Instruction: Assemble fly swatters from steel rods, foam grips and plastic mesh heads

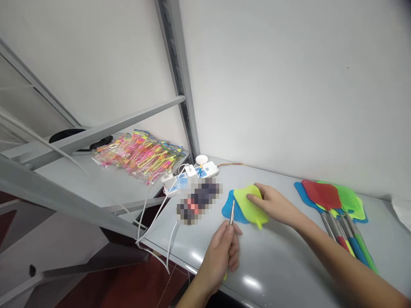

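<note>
My left hand (221, 250) is closed round a thin metal rod (232, 214), a fly swatter handle, whose tip points up and away. A bit of yellow-green shows below that fist. In my right hand (272, 204) is a yellow-green fly swatter head (248, 207), gripped at its right side with the thumb on top. Its short neck points down toward me, apart from the rod. Partly hidden behind the yellow head, a blue fly swatter head (227, 209) lies on the grey table (276, 265).
Several fly swatters (321, 194) in red, blue and green lie piled at the right. A power strip (210, 170) with white cables and a pixelated object (201, 201) are on the left. Bagged colourful items (141, 156) rest on the shelf behind a metal frame (96, 134).
</note>
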The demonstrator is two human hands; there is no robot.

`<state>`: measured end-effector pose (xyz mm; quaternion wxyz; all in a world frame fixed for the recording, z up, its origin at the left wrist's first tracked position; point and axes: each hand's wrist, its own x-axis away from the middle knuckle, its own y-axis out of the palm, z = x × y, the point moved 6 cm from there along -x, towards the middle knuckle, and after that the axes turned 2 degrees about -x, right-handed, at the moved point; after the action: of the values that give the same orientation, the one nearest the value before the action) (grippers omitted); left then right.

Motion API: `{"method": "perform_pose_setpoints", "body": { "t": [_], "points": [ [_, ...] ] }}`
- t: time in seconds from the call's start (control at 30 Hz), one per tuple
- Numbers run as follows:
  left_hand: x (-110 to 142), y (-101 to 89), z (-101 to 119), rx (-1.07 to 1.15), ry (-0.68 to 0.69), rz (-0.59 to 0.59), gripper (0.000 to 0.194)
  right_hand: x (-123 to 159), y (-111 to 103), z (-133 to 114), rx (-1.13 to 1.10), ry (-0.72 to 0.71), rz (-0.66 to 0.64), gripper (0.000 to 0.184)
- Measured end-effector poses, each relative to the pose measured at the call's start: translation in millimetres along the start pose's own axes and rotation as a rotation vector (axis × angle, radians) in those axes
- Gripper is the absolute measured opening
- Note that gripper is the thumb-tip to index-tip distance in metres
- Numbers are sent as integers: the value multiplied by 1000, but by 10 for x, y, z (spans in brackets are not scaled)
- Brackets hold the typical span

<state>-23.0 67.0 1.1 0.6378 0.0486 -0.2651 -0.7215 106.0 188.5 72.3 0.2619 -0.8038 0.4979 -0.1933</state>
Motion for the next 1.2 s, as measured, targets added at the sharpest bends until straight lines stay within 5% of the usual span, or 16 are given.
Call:
{"method": "perform_pose_setpoints", "body": {
  "t": [0.07, 0.2, 0.3, 0.4, 0.63, 0.87, 1.07, 1.2],
  "points": [
    [-15, 110, -10, -35, -14, -88, 32, 190, -226, 13, -310, 72, 67, 29],
    [-75, 332, -19, -144, -27, -181, 33, 631, -679, 236, -680, 233, 499, 34],
    [-116, 513, -44, -284, -54, -229, 34, 909, -858, 354, -789, 152, 774, 35],
    [-142, 678, -66, -438, -43, -240, 35, 1082, -915, 372, -748, 25, 871, 38],
    [-173, 959, -107, -548, -3, -268, 35, 1303, -1006, 444, -736, -51, 985, 36],
    [-163, 1066, -61, -580, -91, -367, 35, 1358, -1089, 538, -812, -36, 948, 34],
    [-136, 1116, -197, -139, -259, -537, 34, 1296, -1082, 497, -811, -54, 827, 32],
    [-105, 1095, -226, -34, -314, -619, 34, 1230, -1027, 524, -874, -1, 725, 36]
  ]
}}
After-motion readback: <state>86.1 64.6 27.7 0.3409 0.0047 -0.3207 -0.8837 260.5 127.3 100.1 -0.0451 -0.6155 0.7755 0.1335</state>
